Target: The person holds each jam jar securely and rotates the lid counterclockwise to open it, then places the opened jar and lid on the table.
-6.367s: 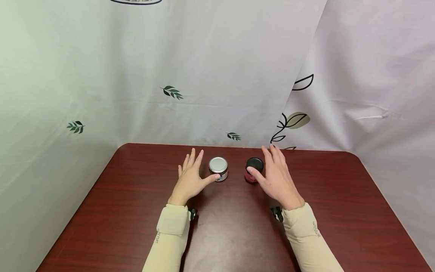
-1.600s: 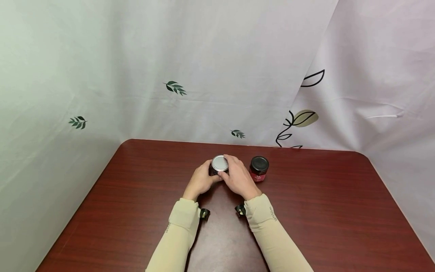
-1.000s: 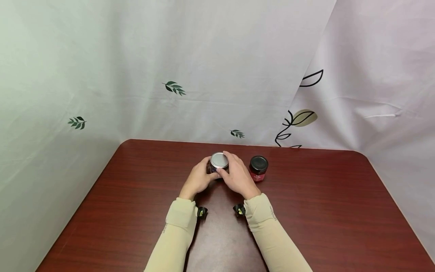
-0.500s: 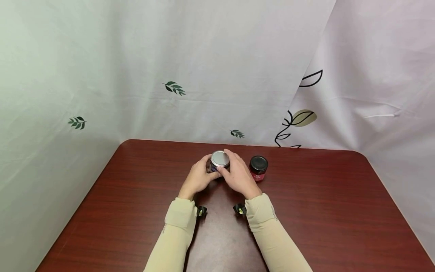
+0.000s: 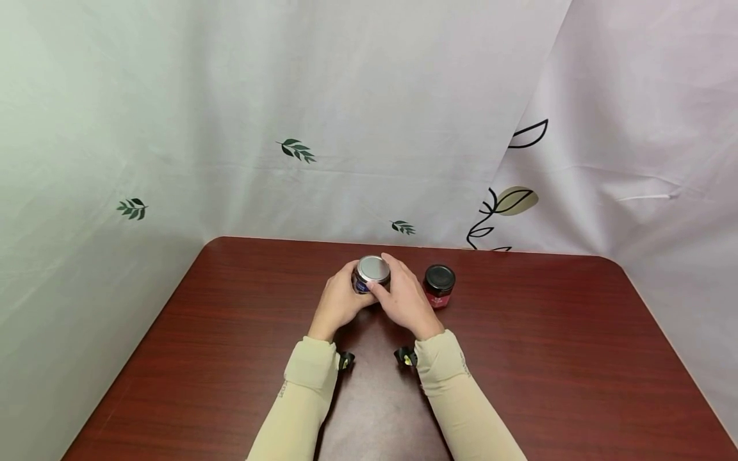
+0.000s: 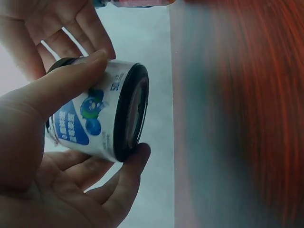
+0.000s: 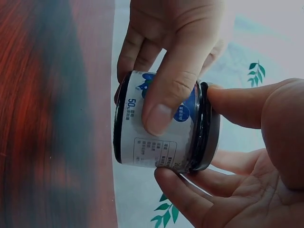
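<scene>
A small glass jar with a silver lid (image 5: 373,268) and a white label with blueberry pictures is held between both hands. My left hand (image 5: 337,299) grips the jar body, its thumb lying across the label (image 6: 83,126) and its fingers under the far side. My right hand (image 5: 406,296) holds the lid end, thumb on the rim and fingers round the opposite side. In the right wrist view the jar (image 7: 156,149) shows its dark base on the left and its lid on the right. Clear of the tabletop, the base is visible in the left wrist view.
A second jar (image 5: 439,285), with a black lid and a red label, stands upright just right of my right hand. The dark red wooden table (image 5: 548,358) ends at a white curtain (image 5: 357,128) with leaf prints.
Earlier both hands were spread beside the two jars. They have since closed round the silver-lidded jar, which has risen slightly. Over the last second it has tilted a little, showing more blue label.
</scene>
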Motion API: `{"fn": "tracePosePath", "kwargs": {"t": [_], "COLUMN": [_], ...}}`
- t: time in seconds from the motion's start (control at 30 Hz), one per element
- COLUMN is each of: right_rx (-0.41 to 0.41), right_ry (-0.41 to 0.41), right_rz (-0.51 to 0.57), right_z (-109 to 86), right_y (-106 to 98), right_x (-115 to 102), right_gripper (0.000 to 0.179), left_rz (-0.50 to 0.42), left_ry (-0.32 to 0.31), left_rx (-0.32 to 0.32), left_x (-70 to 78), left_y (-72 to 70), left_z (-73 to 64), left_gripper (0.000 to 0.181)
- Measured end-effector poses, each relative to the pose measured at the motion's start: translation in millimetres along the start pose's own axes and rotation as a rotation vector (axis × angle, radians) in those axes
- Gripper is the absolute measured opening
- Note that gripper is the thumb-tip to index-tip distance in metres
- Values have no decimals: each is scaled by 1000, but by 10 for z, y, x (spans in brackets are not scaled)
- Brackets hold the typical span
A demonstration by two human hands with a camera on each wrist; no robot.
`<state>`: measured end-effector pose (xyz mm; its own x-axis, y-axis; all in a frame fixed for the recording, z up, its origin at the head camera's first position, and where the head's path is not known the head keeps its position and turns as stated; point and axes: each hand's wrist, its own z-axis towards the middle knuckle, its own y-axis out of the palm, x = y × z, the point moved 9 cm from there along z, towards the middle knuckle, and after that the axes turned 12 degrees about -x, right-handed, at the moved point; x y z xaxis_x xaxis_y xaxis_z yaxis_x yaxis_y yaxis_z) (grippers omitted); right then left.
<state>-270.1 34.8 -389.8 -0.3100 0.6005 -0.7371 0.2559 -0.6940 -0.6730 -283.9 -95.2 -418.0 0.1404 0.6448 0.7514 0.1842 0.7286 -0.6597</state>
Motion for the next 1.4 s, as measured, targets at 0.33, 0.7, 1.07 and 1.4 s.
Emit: {"fn": "tracePosePath", "kwargs": {"t": [0.33,0.7,1.07,1.4], "right_rx": [5,40,94,151], "right_ry": [0,71,81,52], "right_rz": [11,21,-84,-132], "right_z": [4,26,46,52], "right_y": [5,18,44,3], "right_x": [-14,-6,-59,-92], "right_gripper": [66,70,69,65], "left_rz": [51,56,69,69], "left_ry": [-5,17,18,43], "left_rx": [66,83,100,114], "left_x": [29,51,46,74], "left_y": [-57,-68,-71,-75], "left_z": [-29,-36,-42,-56], "left_gripper": [76,71,60,59]}}
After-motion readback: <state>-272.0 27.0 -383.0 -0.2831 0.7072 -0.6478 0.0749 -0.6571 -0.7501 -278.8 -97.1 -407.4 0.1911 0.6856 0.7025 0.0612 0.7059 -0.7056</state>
